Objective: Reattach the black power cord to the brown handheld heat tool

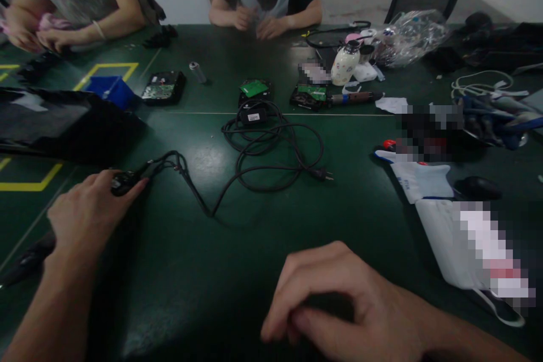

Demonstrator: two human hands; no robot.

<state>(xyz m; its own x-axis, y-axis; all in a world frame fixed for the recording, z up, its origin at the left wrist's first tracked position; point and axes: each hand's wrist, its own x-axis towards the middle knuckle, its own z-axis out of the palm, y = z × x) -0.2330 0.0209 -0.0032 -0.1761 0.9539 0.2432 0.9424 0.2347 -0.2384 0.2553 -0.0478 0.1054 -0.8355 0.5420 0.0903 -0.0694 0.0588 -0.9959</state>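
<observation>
My left hand [91,209] is wrapped round a black corded tool that looks like an electric screwdriver [31,260]. Its tapered end points to the lower left, and its cable end shows between thumb and fingers. From there a black cable [212,212] runs right to a loose coil with a small labelled black box [253,116] and a two-pin plug [323,174]. My right hand [339,300] hovers over or rests on the near part of the green table [195,283]; which, I cannot tell. Its fingers are loosely curled, with a gap to the thumb and nothing visible between them.
Three hard drives [164,87] lie across the table, two showing green boards. At left are a black bag [55,124] and blue bin [111,90]. A flask [344,62], gloves [418,178] and a white pouch [439,243] lie right. Two people sit opposite.
</observation>
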